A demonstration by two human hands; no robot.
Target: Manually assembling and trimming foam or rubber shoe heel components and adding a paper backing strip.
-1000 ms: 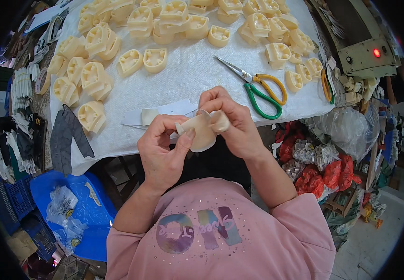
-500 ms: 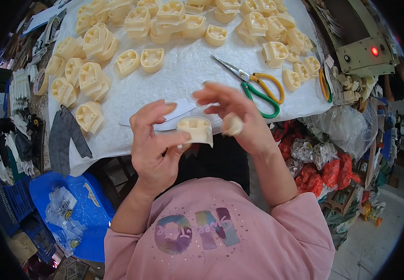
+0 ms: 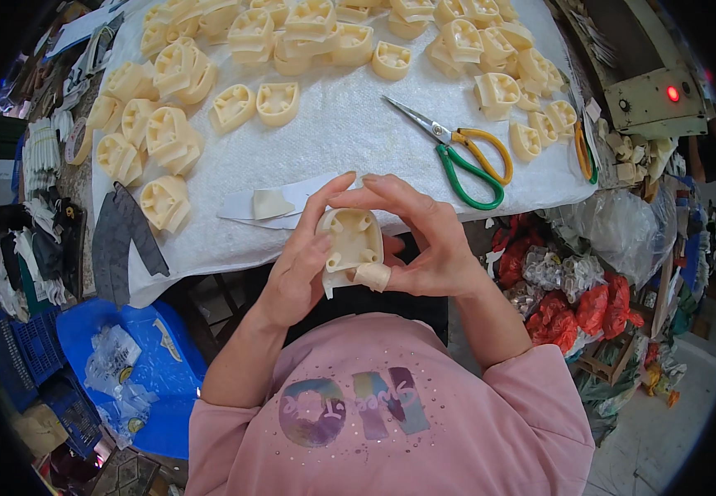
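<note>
One cream plastic piece [image 3: 351, 241] was held up in front of the chest, just below the near edge of the table [image 3: 349, 140], with its hollow side turned up. It was gripped by the left hand [image 3: 302, 264] from the left side, with the fingers closed on its edge. A small cream pad [image 3: 372, 276] was pressed against the lower right corner of the piece by the right hand [image 3: 424, 248], with the thumb under it and the other fingers curled loosely over the top. The pad looked only partly stuck on, so this piece was judged to be not yet finished. Beyond the held piece, a white strip [image 3: 279, 201] with one more pad on it lay on the white cloth. Farther off, many more cream pieces [image 3: 168, 140] were spread and stacked across the table. It could not be told which of those were done and which were not. To the right of the held piece, green and yellow scissors [image 3: 465, 157] lay shut on the cloth, untouched.
</note>
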